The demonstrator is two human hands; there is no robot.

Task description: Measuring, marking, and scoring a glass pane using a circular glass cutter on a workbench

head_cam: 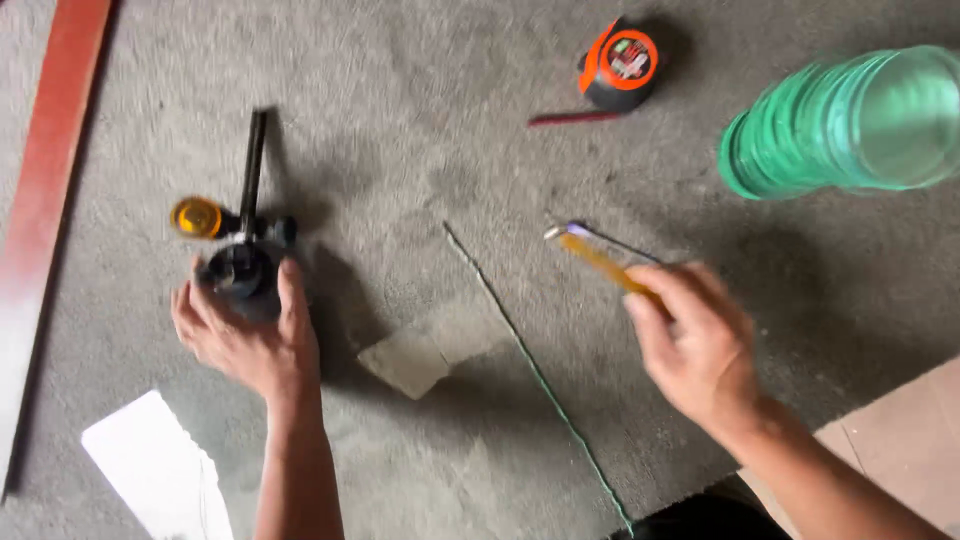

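Your left hand [245, 335] grips the circle cutter's base [238, 270], hiding it; your right hand [695, 345], at three o'clock, pinches a blurred yellow glass cutter [600, 260].

I take the glass sheet's edge [535, 375] as my mark, running across the mat [420, 120]. Left of it sits the circle cutter [238, 262], my left hand [245, 335] on its base. Right of it my right hand [700, 350] holds the hand cutter [600, 258] above the sheet. Beyond, far right, lies the stack of glass discs [850, 125]; the tape measure [618, 65] sits behind it.
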